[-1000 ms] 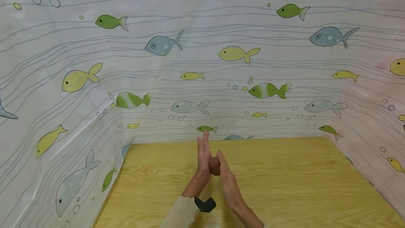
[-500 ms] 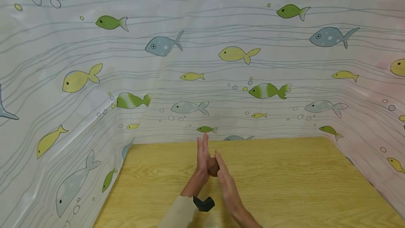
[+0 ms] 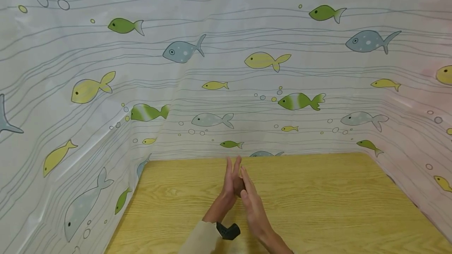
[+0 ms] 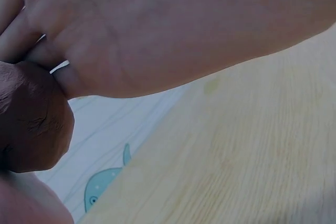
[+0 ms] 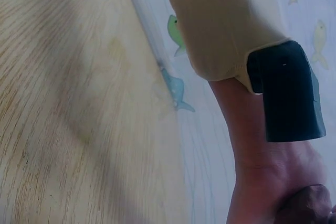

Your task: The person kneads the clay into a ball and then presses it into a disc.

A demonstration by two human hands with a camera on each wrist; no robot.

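Observation:
A brown lump of modelling clay [image 3: 238,185] is pressed between the palms of both hands, above the table. My left hand [image 3: 230,180] is on its left side with straight fingers pointing up and away. From the right, my right hand [image 3: 253,209] lies flat against the lump and covers part of it. Close up in the left wrist view, the clay [image 4: 34,121] is rounded with fine cracks, touching the left hand [image 4: 126,35] near the base of the fingers. Only a corner of the clay [image 5: 305,206] shows in the right wrist view.
A wood-grain table [image 3: 335,207] lies under the hands. White sheeting printed with fish [image 3: 261,60] surrounds it at the back and both sides. A dark device [image 3: 228,231] is strapped on the left wrist, over a beige sleeve [image 3: 202,238].
The left hand's fingertips have tilted right and lower, towards the right hand. The right hand has slid slightly left, and less of the clay shows between the palms.

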